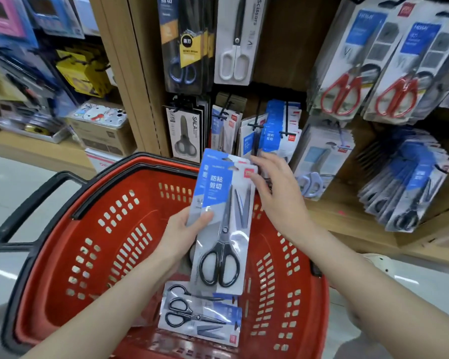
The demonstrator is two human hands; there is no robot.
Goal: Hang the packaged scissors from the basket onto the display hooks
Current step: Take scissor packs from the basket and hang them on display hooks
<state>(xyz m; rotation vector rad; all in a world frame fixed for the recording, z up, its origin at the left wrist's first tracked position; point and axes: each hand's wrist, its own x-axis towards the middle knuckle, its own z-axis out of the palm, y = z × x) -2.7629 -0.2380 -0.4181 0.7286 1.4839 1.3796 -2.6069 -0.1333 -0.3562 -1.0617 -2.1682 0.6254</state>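
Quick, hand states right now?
Left hand: grips the scissors packs, thumb on front.
Right hand: at the packs' top corner; grip cannot be told.

Your left hand (178, 233) shows you only its thumb; the fingers are hidden behind the held packs (224, 224), and how many packs overlap there is unclear. Whether your right hand (278, 193) pinches their top corner or just touches it, you cannot tell. The held packs cover part of the stack (200, 318) in the basket (101, 255), whose near rim the bottom edge cuts off. The far-left goods (24, 63) are blurred.
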